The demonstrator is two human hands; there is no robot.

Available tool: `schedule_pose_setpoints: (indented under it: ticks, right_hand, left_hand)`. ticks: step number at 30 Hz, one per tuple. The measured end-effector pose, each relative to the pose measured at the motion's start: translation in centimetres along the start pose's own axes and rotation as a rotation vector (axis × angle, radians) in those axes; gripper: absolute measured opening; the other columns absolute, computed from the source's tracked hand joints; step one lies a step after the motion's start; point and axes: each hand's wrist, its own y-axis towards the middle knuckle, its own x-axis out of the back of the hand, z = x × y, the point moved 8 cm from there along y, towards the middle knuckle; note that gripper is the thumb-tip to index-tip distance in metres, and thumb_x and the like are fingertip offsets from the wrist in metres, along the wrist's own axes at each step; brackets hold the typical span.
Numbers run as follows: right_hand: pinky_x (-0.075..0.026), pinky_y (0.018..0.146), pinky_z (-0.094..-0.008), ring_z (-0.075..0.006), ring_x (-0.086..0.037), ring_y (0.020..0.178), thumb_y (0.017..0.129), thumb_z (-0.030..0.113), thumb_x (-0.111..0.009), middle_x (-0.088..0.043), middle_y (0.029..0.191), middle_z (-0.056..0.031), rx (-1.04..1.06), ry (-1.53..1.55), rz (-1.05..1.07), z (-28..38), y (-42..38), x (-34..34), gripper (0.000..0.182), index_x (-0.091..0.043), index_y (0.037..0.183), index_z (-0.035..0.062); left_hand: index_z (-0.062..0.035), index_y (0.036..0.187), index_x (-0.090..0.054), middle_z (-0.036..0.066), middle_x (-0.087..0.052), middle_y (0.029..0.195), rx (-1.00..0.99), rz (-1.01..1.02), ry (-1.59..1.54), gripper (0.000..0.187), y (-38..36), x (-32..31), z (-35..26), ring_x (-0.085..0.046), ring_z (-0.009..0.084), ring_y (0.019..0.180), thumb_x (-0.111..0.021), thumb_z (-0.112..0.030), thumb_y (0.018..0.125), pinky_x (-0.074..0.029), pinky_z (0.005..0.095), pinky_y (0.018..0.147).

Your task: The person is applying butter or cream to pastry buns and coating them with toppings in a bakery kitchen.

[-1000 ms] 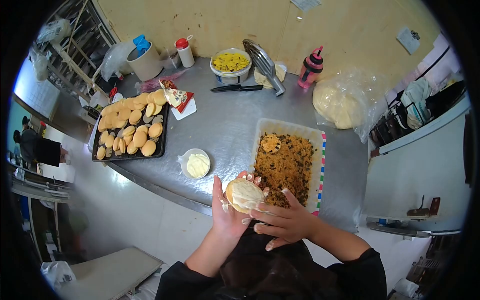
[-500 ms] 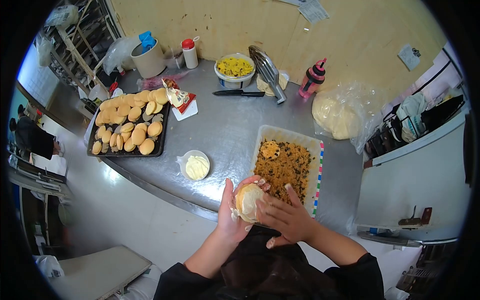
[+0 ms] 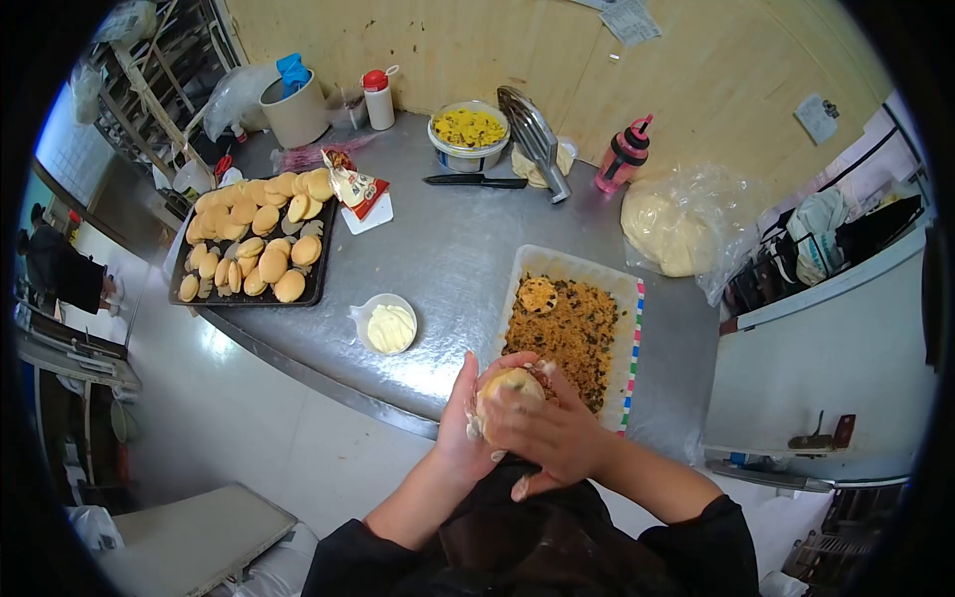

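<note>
A round yellow cake (image 3: 517,380) smeared with white cream rests in my left hand (image 3: 461,428), whose fingers curl around it. My right hand (image 3: 562,438) lies over the cake, its fingers spread, blurred and touching the top; cream marks its fingertips. Just beyond my hands is a white tray (image 3: 633,348) of brown crumbly topping (image 3: 567,333), with one coated round cake (image 3: 538,296) on it. To the left stands a small bowl (image 3: 363,316) of white cream (image 3: 390,328).
A black baking tray (image 3: 316,284) of cakes is at the left. Along the back are a yellow-filled tub (image 3: 468,134), a knife (image 3: 475,181), metal tongs (image 3: 537,144), a pink bottle (image 3: 624,156) and bagged dough (image 3: 667,229). A person (image 3: 62,264) stands far left.
My right hand has moved left and now covers more of the cake. The person at the far left has shifted slightly.
</note>
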Motion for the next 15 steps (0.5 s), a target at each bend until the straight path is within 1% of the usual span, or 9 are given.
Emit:
schedule_pose_setpoints:
  ticks: [3, 4, 6, 7, 9, 10, 11, 12, 15]
  right_hand:
    - [-0.009, 0.112, -0.0583, -0.0275, -0.047, 0.129, 0.085, 0.067, -0.046, -0.055, 0.13, -0.0117, -0.023, -0.03, -0.006, 0.4, -2.1, -0.2, 0.072, -0.057, 0.121, 0.0056]
    - [-0.009, 0.113, -0.0576, -0.0274, -0.046, 0.13, 0.087, 0.066, -0.044, -0.053, 0.131, -0.0143, -0.147, -0.045, -0.016, -0.5, -2.5, 0.0, 0.072, -0.056, 0.123, 0.0047]
    - [-0.012, 0.112, -0.0565, -0.0261, -0.042, 0.132, 0.086, 0.064, -0.047, -0.049, 0.136, -0.0136, -0.244, -0.042, -0.021, -0.9, -1.0, 0.4, 0.073, -0.051, 0.129, 0.0047]
    - [-0.013, 0.112, -0.056, -0.0254, -0.04, 0.134, 0.086, 0.063, -0.048, -0.046, 0.139, -0.0132, -0.295, -0.043, -0.027, -0.9, -0.1, 0.6, 0.074, -0.048, 0.132, 0.0047]
    - [-0.014, 0.112, -0.0551, -0.0247, -0.039, 0.134, 0.086, 0.062, -0.047, -0.046, 0.14, -0.012, -0.247, -0.017, -0.018, 0.1, 0.9, 0.5, 0.073, -0.049, 0.132, 0.0053]
    - [-0.014, 0.112, -0.0549, -0.0247, -0.039, 0.134, 0.086, 0.062, -0.047, -0.045, 0.141, -0.0117, -0.206, -0.014, -0.007, 0.8, 1.0, 0.4, 0.073, -0.049, 0.132, 0.0057]
    - [-0.015, 0.112, -0.0547, -0.0246, -0.039, 0.134, 0.087, 0.062, -0.047, -0.045, 0.141, -0.0115, -0.165, -0.012, 0.004, 1.5, 1.0, 0.2, 0.072, -0.049, 0.132, 0.0061]
    - [-0.015, 0.112, -0.0547, -0.0245, -0.039, 0.135, 0.086, 0.061, -0.047, -0.045, 0.142, -0.0103, -0.118, -0.073, 0.01, 1.6, -0.1, -0.2, 0.071, -0.049, 0.133, 0.0078]
    - [-0.015, 0.112, -0.054, -0.0242, -0.039, 0.135, 0.086, 0.061, -0.048, -0.045, 0.142, -0.0095, -0.192, -0.139, 0.039, -0.1, -1.2, 0.1, 0.071, -0.049, 0.134, 0.0091]
  left_hand:
    - [-0.0022, 0.135, -0.041, 0.016, -0.053, 0.128, -0.065, -0.061, 0.122, 0.071, -0.2, -0.4, -0.8, -0.056, 0.0277, 0.114, -0.023, -0.06, 0.097, -0.046, 0.0413, 0.098]
    - [-0.0017, 0.135, -0.041, 0.016, -0.052, 0.129, -0.076, -0.08, 0.159, 0.072, -0.4, -0.6, -1.0, -0.054, 0.0276, 0.116, -0.022, -0.06, 0.097, -0.045, 0.0412, 0.099]
    - [-0.0007, 0.136, -0.04, 0.016, -0.051, 0.131, -0.088, -0.125, 0.228, 0.074, -0.8, -1.0, -1.1, -0.052, 0.0275, 0.12, -0.02, -0.06, 0.097, -0.042, 0.0411, 0.103]
    - [-0.0003, 0.136, -0.039, 0.016, -0.05, 0.132, -0.099, -0.114, 0.232, 0.074, -0.7, -1.0, -1.0, -0.05, 0.0274, 0.122, -0.019, -0.06, 0.097, -0.04, 0.0412, 0.104]
    - [0.0005, 0.136, -0.039, 0.017, -0.049, 0.133, -0.13, -0.09, 0.246, 0.075, -0.4, -1.0, -1.1, -0.047, 0.0272, 0.126, -0.018, -0.06, 0.097, -0.037, 0.0416, 0.107]
    - [0.0007, 0.137, -0.038, 0.017, -0.048, 0.135, -0.158, -0.066, 0.281, 0.075, -0.3, -1.1, -1.3, -0.043, 0.0279, 0.129, -0.018, -0.059, 0.098, -0.033, 0.0414, 0.11]
    - [0.0009, 0.138, -0.038, 0.018, -0.048, 0.135, -0.153, -0.064, 0.286, 0.075, -0.5, -1.0, -1.4, -0.043, 0.0284, 0.129, -0.018, -0.059, 0.098, -0.033, 0.0414, 0.11]
    - [0.001, 0.138, -0.037, 0.018, -0.048, 0.136, -0.149, -0.061, 0.29, 0.075, -0.6, -1.0, -1.5, -0.042, 0.0289, 0.13, -0.018, -0.059, 0.098, -0.032, 0.0415, 0.11]
    - [0.0016, 0.139, -0.036, 0.019, -0.046, 0.137, -0.084, -0.099, 0.203, 0.075, -0.7, -0.8, -1.1, -0.041, 0.0303, 0.131, -0.019, -0.059, 0.098, -0.03, 0.042, 0.111]
